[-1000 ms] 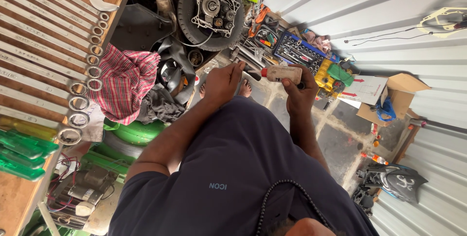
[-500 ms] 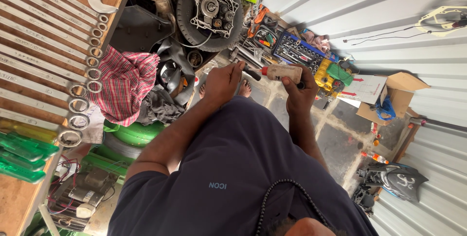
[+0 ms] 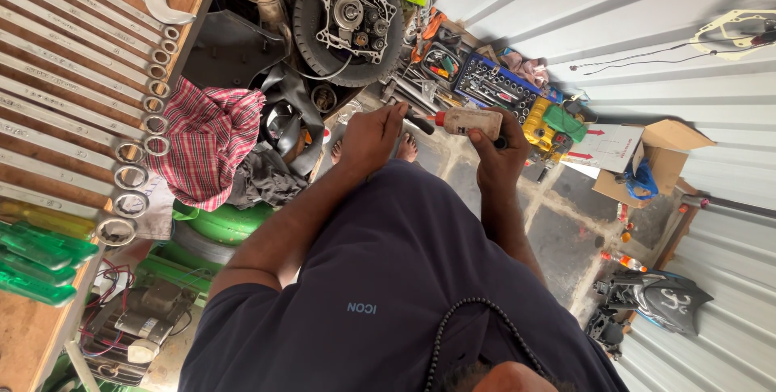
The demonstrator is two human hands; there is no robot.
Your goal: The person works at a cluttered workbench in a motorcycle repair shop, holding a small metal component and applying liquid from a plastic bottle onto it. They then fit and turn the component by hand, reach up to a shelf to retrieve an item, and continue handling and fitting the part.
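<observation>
A person in a dark shirt point(image 3: 388, 279) fills the lower middle of the frame, both arms reaching toward the upper centre. At upper left a wooden board point(image 3: 32, 335) carries a long row of ring spanners point(image 3: 81, 77), too many and too overlapped to count exactly. One black wheel point(image 3: 347, 20) with a pale metal hub sits at top centre, one red checked cloth point(image 3: 206, 145) lies left of centre, and one open cardboard box point(image 3: 647, 158) stands at right. The right hand point(image 3: 497, 158) is clamped around one pale tube point(image 3: 473, 123) with a red nozzle, just above centre, fingers wrapped tight. The left hand point(image 3: 372, 137) has its fingers curled together near the nozzle; whether they pinch anything cannot be told.
</observation>
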